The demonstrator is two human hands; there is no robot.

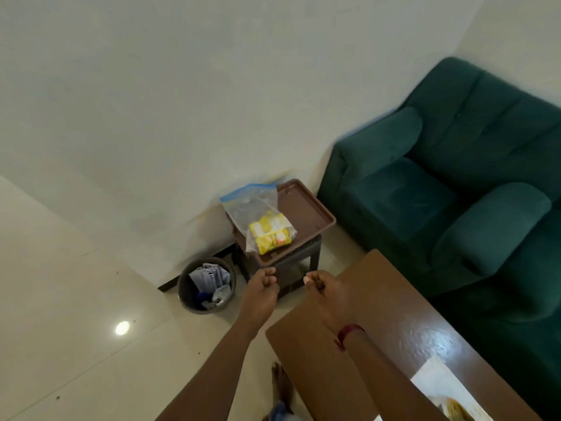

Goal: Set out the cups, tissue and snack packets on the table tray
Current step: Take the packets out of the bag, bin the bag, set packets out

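Note:
A brown plastic tray [306,208] rests on a small dark stool [303,262] by the wall. On the tray lies a clear zip bag with a blue seal [252,205], holding yellow snack packets [271,232]. My left hand [262,288] and my right hand [321,287] both reach toward the stool, just short of the tray's near edge. Both have the fingers curled in with nothing visible in them. No cups or tissue are in view.
A dark waste bin [206,285] with paper in it stands left of the stool. A green sofa [455,177] fills the right. A glossy brown table [394,329] lies under my right arm. My bare foot [280,379] is on the tiled floor.

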